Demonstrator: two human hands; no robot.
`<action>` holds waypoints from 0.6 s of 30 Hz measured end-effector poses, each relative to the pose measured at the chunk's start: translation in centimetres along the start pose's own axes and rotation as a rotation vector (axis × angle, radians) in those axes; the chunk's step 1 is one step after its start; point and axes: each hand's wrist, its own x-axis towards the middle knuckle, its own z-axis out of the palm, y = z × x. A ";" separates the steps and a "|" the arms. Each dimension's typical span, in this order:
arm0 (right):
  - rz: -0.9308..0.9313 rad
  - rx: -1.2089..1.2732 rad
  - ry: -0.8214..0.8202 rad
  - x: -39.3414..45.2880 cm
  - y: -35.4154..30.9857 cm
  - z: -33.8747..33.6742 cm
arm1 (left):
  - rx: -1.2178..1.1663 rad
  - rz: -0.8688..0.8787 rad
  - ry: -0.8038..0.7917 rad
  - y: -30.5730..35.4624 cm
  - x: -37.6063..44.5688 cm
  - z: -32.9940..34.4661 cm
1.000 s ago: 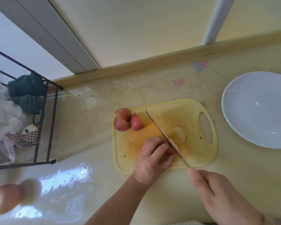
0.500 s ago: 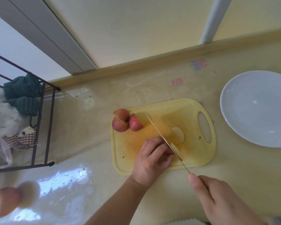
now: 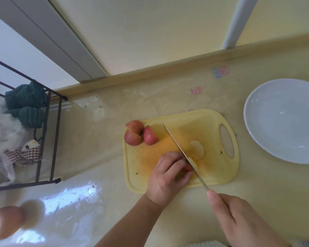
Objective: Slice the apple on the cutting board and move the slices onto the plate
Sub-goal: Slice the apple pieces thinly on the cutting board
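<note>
A yellow cutting board [image 3: 212, 175] lies in the middle of the counter. Three red apple wedges [image 3: 140, 133] sit at its far left corner. One pale cut slice [image 3: 197, 148] lies flat near the board's handle hole. My left hand [image 3: 169, 175] presses down on an apple piece that is mostly hidden under the fingers. My right hand [image 3: 239, 220] grips a knife [image 3: 178, 148], whose blade runs diagonally across the board and rests against the held piece, right beside my left fingertips. The white plate [image 3: 282, 97] stands empty to the right of the board.
A black wire rack [image 3: 43, 139] with green cloths and bags stands at the left. A blurred whole apple [image 3: 5, 221] lies at the lower left. A wall and baseboard run along the back of the counter.
The knife blade has stayed against the held apple piece, shifting only slightly. My left hand keeps its hold. The view has shifted a little.
</note>
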 end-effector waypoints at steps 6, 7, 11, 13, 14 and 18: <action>-0.004 0.006 -0.022 1.1 0.0 0.3 | -0.018 -0.002 0.006 0.1 0.0 -0.1; -0.015 0.010 -0.022 1.3 0.1 0.4 | -0.021 0.000 0.008 0.2 0.1 -0.2; 0.003 0.011 -0.034 0.7 0.8 0.5 | -0.026 0.002 0.011 0.2 0.2 -0.2; 0.019 0.008 -0.037 0.6 1.0 0.6 | -0.026 0.002 0.010 0.2 0.1 -0.2; 0.014 0.012 -0.043 0.9 0.9 0.8 | -0.021 -0.005 0.007 0.2 0.1 -0.2; -0.024 0.045 -0.050 2.9 0.4 1.1 | -0.010 -0.024 -0.017 0.2 0.1 -0.2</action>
